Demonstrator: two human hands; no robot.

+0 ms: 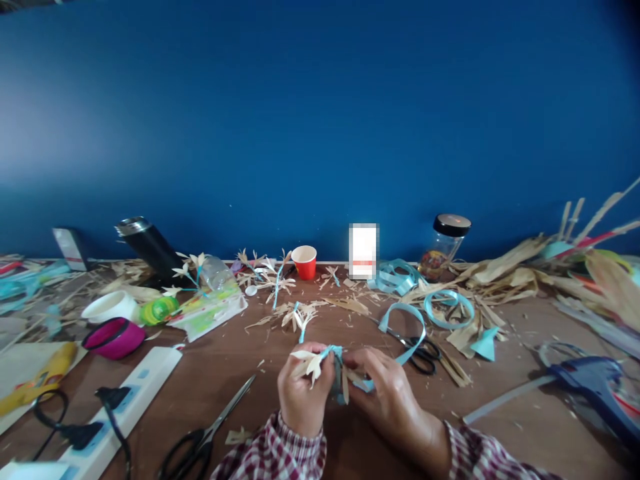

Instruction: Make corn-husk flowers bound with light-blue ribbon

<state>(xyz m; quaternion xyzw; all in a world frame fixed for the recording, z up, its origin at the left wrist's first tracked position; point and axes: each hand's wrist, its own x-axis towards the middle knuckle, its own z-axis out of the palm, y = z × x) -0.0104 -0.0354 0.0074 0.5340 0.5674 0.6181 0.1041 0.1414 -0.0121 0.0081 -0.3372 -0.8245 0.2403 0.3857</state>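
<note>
My left hand (301,392) is closed on a small cream husk flower (313,363) near the table's front middle. My right hand (387,393) is closed beside it and pinches the light blue ribbon (406,328), which winds around the flower's stem between the two hands and loops away to the right. Both wrists wear red-and-white checked sleeves. More finished husk flowers (295,315) lie just behind my hands.
Black-handled scissors (203,437) lie front left and another pair (423,352) right of my hands. A white power strip (127,407), yellow glue gun (43,380), blue glue gun (593,380), red cup (305,261), jar (445,247), black flask (147,247) and dried husks (505,277) crowd the brown table (235,360).
</note>
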